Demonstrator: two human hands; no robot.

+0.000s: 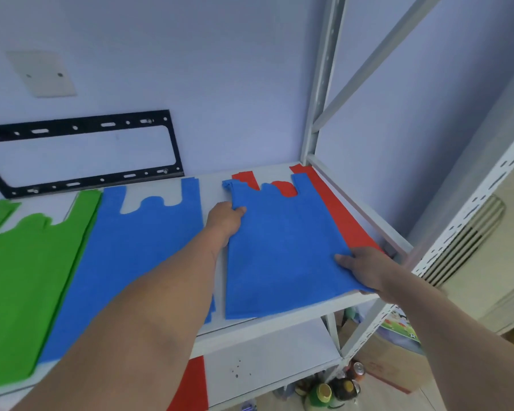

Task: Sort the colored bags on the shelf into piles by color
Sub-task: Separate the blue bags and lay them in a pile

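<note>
A blue bag (282, 250) lies on top of a red bag (341, 215) at the right end of the white shelf (250, 330). My left hand (224, 221) grips its upper left edge just below the handle. My right hand (365, 268) pinches its lower right corner, thumb on top. To the left lies a blue pile (131, 256), partly hidden by my left forearm. A green pile (27, 280) lies at the far left.
A grey shelf upright (322, 84) and cross brace stand at the back right. A black metal bracket (80, 152) hangs on the wall behind. On the lower shelf lies another red bag (192, 387). Cans and bottles (333, 390) and a cardboard box sit on the floor.
</note>
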